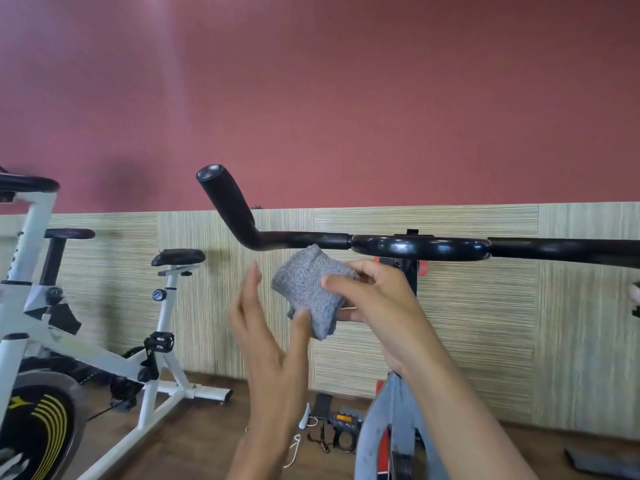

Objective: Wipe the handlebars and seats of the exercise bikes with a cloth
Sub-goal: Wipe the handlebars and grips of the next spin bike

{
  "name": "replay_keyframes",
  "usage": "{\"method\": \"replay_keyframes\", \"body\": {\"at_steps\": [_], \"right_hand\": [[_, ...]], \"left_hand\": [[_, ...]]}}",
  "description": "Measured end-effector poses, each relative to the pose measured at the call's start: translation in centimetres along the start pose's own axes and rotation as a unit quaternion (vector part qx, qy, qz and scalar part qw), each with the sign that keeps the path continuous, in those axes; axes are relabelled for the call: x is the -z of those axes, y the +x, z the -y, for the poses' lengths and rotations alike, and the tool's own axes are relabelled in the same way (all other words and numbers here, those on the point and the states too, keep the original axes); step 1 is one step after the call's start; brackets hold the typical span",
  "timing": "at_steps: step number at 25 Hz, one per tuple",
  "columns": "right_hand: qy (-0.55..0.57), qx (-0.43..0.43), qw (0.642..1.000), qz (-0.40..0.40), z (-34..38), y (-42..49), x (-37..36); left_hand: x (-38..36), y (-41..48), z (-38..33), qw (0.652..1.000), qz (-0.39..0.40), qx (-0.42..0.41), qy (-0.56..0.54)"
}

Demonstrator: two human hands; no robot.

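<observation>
We are holding the cloth (308, 289) folded into a pad in our right hand (377, 299), thumb across its front and fingers curled behind. It is sitting just below the handlebar (415, 245); whether it is touching the bar we cannot tell. Our left hand (266, 327) is standing flat beside it, fingers straight and gripping nothing, its thumb seemingly brushing the cloth's lower edge.

We are judging that we are readying the pad before wiping. To do this well, we are wanting the cloth wrapped round the bar rather than dabbed on top. It should be sliding from the glossy centre loop out to the upturned grip (225, 199), with the free hand steadying the bar. A fresh face is being saved for the seat (178, 256) of the white bike (104, 355).

We are reading no writing anywhere: the flywheel (41, 427) is showing only yellow stripes, with no legible brand.
</observation>
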State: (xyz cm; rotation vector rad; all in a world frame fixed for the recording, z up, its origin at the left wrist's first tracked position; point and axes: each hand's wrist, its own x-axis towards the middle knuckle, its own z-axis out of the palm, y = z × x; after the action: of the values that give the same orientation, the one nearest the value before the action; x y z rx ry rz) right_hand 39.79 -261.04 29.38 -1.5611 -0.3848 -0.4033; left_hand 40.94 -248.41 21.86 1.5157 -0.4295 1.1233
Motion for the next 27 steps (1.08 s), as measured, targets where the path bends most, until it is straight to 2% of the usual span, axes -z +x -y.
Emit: {"method": "replay_keyframes", "body": {"at_steps": [2, 3, 5, 7, 9, 11, 12, 14, 15, 20, 24, 27], "right_hand": [[-0.064, 0.006, 0.998, 0.009, 1.0, 0.1, 0.4], [-0.089, 0.004, 0.996, 0.023, 1.4, 0.0, 0.5], [-0.105, -0.004, 0.993, 0.043, 2.1, -0.1, 0.7], [-0.128, 0.008, 0.99, 0.055, 2.7, -0.6, 1.0], [-0.188, 0.079, 0.979, 0.012, 3.3, -1.3, 2.0], [-0.199, 0.219, 0.947, -0.121, 4.0, -2.2, 3.7], [-0.181, 0.282, 0.921, -0.2, 4.0, -2.4, 4.9], [-0.152, 0.326, 0.88, -0.311, 3.2, -1.6, 7.7], [-0.152, 0.315, 0.877, -0.329, 2.6, -0.6, 8.9], [-0.164, 0.218, 0.935, -0.227, -0.4, 3.0, 10.7], [-0.101, 0.271, 0.923, -0.254, -1.8, 3.9, 10.6], [-0.075, 0.311, 0.908, -0.271, -2.2, 4.7, 10.5]], "left_hand": [[0.1, -0.3, 0.7, 0.969, 0.074, -0.18, 0.153], [-0.3, 0.0, 1.0, 0.945, 0.098, -0.235, 0.204], [-1.5, 0.9, 1.4, 0.928, 0.082, -0.282, 0.228], [-2.5, 1.9, 1.6, 0.936, 0.046, -0.289, 0.193], [-3.2, 2.8, 1.7, 0.966, 0.034, -0.24, 0.086], [-4.8, 4.4, 2.4, 0.985, 0.033, -0.165, -0.033], [-6.0, 5.4, 2.7, 0.987, 0.038, -0.14, -0.065], [-8.8, 7.0, 3.6, 0.988, 0.063, -0.103, -0.094], [-10.1, 7.5, 4.0, 0.988, 0.073, -0.089, -0.103], [-12.6, 8.0, 5.8, 0.97, 0.12, -0.057, -0.201], [-11.4, 7.9, 6.2, 0.913, 0.226, 0.003, -0.341], [-11.2, 9.4, 6.1, 0.891, 0.191, 0.059, -0.408]]}}
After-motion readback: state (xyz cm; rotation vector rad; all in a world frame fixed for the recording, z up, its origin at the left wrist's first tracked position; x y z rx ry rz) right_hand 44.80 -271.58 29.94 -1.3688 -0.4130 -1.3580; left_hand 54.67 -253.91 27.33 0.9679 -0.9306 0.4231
